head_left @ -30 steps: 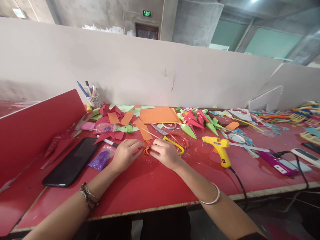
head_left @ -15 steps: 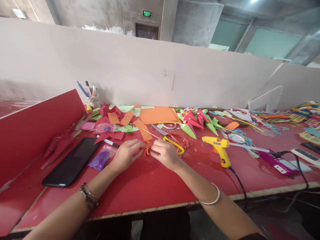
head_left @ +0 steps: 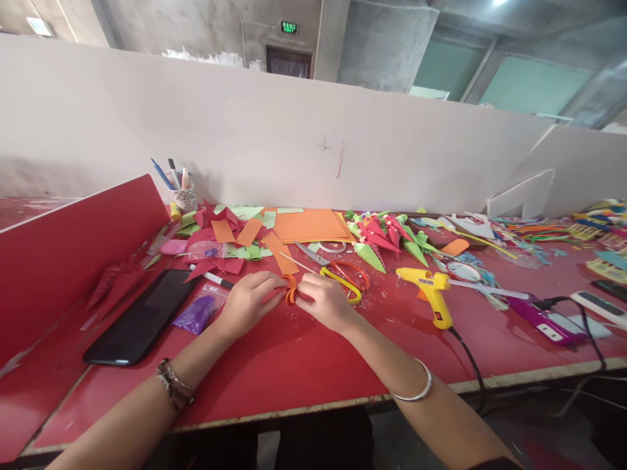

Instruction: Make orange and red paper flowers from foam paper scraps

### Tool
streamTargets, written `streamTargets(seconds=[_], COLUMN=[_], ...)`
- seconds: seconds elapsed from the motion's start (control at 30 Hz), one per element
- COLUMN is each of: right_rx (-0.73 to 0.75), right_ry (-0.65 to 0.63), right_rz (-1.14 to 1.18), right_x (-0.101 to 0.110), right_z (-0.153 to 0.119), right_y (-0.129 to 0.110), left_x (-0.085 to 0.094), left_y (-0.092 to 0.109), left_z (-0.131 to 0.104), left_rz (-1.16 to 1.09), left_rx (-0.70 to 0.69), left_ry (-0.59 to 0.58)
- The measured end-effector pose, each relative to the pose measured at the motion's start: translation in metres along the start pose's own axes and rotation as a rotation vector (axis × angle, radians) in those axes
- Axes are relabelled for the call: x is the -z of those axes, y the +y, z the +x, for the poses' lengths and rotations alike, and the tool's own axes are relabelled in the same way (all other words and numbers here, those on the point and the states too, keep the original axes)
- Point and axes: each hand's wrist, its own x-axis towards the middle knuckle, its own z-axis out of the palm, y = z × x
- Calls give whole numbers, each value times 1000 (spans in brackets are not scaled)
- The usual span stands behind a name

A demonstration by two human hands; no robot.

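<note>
Between my two hands is a small curled orange paper piece (head_left: 290,290), just above the red table (head_left: 294,365). My left hand (head_left: 249,303) pinches its left side, with the fingers bent together. On its right side, the fingers of my right hand (head_left: 326,301) are closed on the same piece. Scissors (head_left: 350,277) with orange and yellow handles lie right beside my right hand. A thin stick (head_left: 296,262) and an orange paper strip (head_left: 281,253) rest behind the hands. The exact fingertip contact is partly hidden.
A yellow glue gun (head_left: 431,290) lies to the right, its cord running over the front edge. A black phone (head_left: 142,320) and purple bag (head_left: 198,312) are at left. Folded paper cones (head_left: 386,235), orange sheets (head_left: 311,226) and a pen cup (head_left: 185,198) stand or lie behind.
The curled orange piece has turned slightly and looks a little more open between my fingers. Both hands have hardly moved.
</note>
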Motion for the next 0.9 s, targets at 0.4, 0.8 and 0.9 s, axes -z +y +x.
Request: streamTargets(seconds=[0.4,0.8,0.9], right_rx=[-13,-153,-184], right_ry=[-84,-104,-75], right_rz=[19,50,-16], right_x=[3,3,2], right_z=[1,0,1], right_y=[0,2,5], left_x=[7,18,27], left_y=[-3,-44,-54], left_z=[2,-2,-3], left_rz=[-157,5,31], left_rx=[187,405,442], left_ry=[115,452,667])
